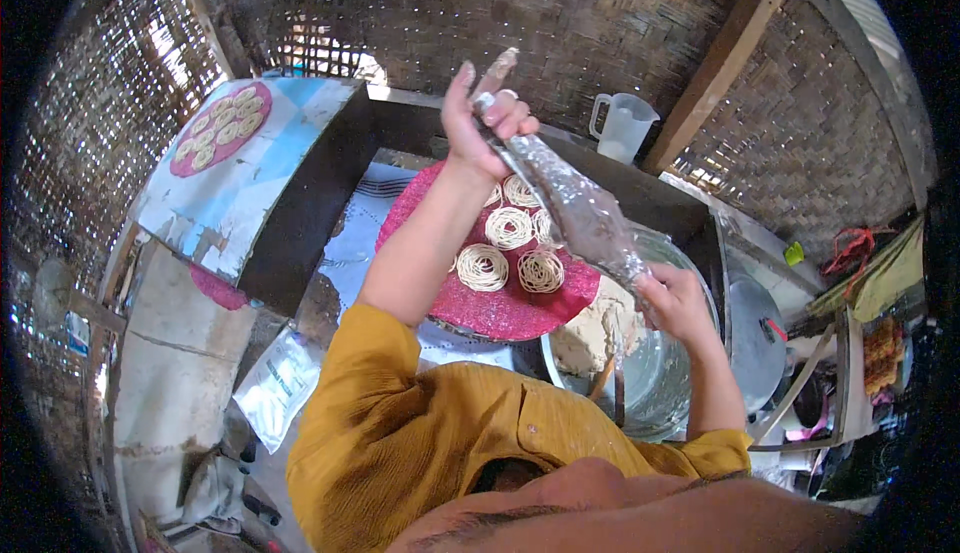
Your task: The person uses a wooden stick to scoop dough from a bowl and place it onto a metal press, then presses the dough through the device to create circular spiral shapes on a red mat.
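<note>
A long, grey, dough-smeared piping bag (570,198) slants between my hands. My left hand (482,128) is closed round its upper end, raised beyond the round tray. Its lower end is gripped by my right hand (682,303), above a large metal basin (662,383). Pale dough (590,338) lies in the left part of that basin, with a stick-like handle standing beside it. On the red round tray (520,318) sit several coiled nests of thin dough strands (482,267). My left forearm hides part of the tray.
A blue and white box-like stand (245,168) at the left bears another pink round (185,161) with coiled nests. A clear plastic jug (626,125) stands at the back by a wooden post (725,58). A round metal lid (752,338) is at the right; a white bag (280,383) lies lower left.
</note>
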`<action>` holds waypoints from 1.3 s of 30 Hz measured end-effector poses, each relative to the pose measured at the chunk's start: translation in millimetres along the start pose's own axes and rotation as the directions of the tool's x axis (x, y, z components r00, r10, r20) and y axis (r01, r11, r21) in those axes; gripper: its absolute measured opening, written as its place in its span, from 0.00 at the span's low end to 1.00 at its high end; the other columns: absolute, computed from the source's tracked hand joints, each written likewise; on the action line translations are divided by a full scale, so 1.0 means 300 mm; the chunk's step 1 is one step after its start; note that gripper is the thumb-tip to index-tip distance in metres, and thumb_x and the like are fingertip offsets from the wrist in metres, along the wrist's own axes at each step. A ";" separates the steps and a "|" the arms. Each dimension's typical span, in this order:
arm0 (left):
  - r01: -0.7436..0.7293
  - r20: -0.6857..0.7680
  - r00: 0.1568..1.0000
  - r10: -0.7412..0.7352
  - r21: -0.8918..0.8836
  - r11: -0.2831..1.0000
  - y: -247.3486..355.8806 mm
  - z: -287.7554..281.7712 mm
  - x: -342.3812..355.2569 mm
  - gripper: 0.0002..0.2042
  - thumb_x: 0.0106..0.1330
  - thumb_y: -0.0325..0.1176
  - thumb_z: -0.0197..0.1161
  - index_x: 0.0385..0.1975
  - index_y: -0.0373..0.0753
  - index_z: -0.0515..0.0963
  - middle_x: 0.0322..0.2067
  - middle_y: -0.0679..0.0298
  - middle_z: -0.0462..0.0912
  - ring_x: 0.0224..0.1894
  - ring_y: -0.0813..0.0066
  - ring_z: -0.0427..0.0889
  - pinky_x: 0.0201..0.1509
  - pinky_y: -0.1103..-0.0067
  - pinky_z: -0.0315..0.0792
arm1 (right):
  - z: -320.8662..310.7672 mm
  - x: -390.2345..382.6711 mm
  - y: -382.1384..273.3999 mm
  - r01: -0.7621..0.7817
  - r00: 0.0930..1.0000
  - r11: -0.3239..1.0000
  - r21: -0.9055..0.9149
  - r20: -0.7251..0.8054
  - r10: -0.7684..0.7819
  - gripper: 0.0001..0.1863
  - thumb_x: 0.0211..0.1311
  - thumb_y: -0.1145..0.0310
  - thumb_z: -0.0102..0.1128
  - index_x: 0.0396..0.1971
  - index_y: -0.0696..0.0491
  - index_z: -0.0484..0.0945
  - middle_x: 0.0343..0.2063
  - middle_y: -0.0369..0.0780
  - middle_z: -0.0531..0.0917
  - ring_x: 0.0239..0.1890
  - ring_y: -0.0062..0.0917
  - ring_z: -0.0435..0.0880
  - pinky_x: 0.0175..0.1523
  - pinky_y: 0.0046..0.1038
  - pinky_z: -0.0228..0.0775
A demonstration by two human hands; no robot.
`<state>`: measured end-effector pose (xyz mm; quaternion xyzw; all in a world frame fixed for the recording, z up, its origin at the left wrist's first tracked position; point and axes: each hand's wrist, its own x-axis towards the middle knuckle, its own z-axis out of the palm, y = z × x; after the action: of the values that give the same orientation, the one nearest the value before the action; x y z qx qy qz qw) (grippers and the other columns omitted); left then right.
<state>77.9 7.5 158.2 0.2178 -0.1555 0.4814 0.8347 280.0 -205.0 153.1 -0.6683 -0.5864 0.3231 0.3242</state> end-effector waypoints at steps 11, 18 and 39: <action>0.077 -0.161 0.984 -0.074 0.017 0.997 -0.097 0.005 -0.094 0.20 0.59 0.51 0.42 0.31 0.43 0.76 0.03 0.76 0.50 0.06 0.83 0.51 0.18 0.82 0.56 | 0.006 -0.115 0.082 -0.099 0.994 0.991 0.088 0.048 0.095 0.16 0.53 0.61 0.48 0.17 0.60 0.71 0.09 0.34 0.70 0.09 0.15 0.66 0.14 0.18 0.56; 0.274 0.075 0.961 -0.267 -0.120 0.954 -0.176 -0.087 -0.028 0.26 0.56 0.58 0.40 0.36 0.42 0.73 0.09 0.71 0.63 0.15 0.77 0.65 0.26 0.78 0.63 | -0.013 -0.128 0.153 -0.139 0.990 0.983 0.123 0.017 0.138 0.15 0.53 0.60 0.50 0.28 0.60 0.75 0.15 0.35 0.73 0.18 0.14 0.69 0.23 0.19 0.61; 0.149 -0.298 0.803 -0.515 0.938 -0.312 -0.305 -0.379 -0.185 0.22 0.60 0.49 0.37 0.44 0.41 0.70 0.42 0.54 0.74 0.45 0.56 0.69 0.52 0.72 0.58 | 0.023 -0.036 0.252 0.067 0.984 0.972 0.227 -0.175 -0.027 0.14 0.54 0.63 0.51 0.30 0.59 0.74 0.24 0.35 0.76 0.27 0.15 0.70 0.32 0.20 0.63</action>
<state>136.1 -15.4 15.2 0.8597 0.2368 0.1262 0.4348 316.6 -223.0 88.4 -0.6370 -0.5305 0.3233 0.4565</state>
